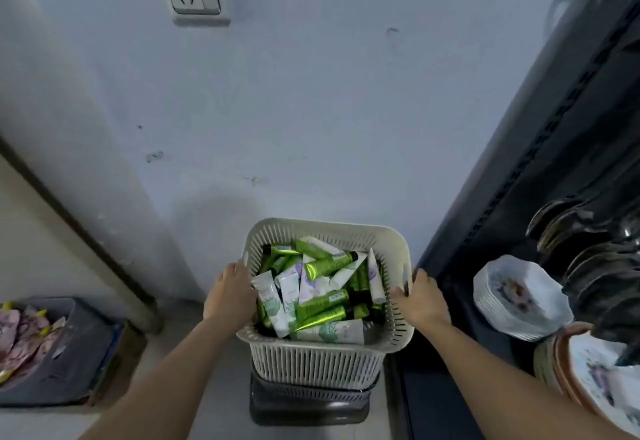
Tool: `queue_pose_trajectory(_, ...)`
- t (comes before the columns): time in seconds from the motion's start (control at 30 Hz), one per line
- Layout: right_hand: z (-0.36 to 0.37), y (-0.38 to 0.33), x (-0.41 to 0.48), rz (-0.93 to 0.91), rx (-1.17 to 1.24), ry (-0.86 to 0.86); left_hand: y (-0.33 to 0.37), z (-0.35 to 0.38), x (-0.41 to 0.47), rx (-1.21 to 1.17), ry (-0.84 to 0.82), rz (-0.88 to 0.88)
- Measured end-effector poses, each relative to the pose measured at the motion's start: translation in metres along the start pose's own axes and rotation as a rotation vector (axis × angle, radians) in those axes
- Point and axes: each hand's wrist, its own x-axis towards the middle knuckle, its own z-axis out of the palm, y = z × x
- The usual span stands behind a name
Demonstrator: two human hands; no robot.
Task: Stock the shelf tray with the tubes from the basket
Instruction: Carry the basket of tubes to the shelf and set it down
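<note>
Both hands on the basket (329, 228)! The left hand (230, 296) curls its fingers over the near-left rim, and the right hand (420, 301) clamps the right rim the same way. Between the two sets of fingers, the tubes (325, 266) lie heaped inside, green and white, crisscrossed. Below the fingers, the basket sits on a dark stand (308, 405). Outside the right fingers: plates (519, 297). Well off the left fingers: a grey bin (69, 353).
</note>
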Motion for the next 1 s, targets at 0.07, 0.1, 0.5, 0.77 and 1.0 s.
queue_pose_trajectory(0.07,0.006,0.001,0.011,0.061,0.06,0.013,0.001,0.008,0.012,-0.045,-0.017,-0.055)
queue_pose_trajectory(0.1,0.01,0.002,0.017,0.073,0.074,0.016,0.001,0.012,0.016,-0.054,-0.019,-0.077)
queue_pose_trajectory(0.5,0.045,0.013,0.066,0.21,0.473,0.079,0.0,0.048,0.056,-0.453,0.199,-0.305)
queue_pose_trajectory(0.77,0.042,0.002,0.069,0.26,0.565,0.19,0.016,0.036,0.055,-0.584,0.345,-0.371)
queue_pose_trajectory(1.0,0.02,-0.001,0.059,0.294,0.541,0.219,0.023,0.01,0.046,-0.617,0.326,-0.372)
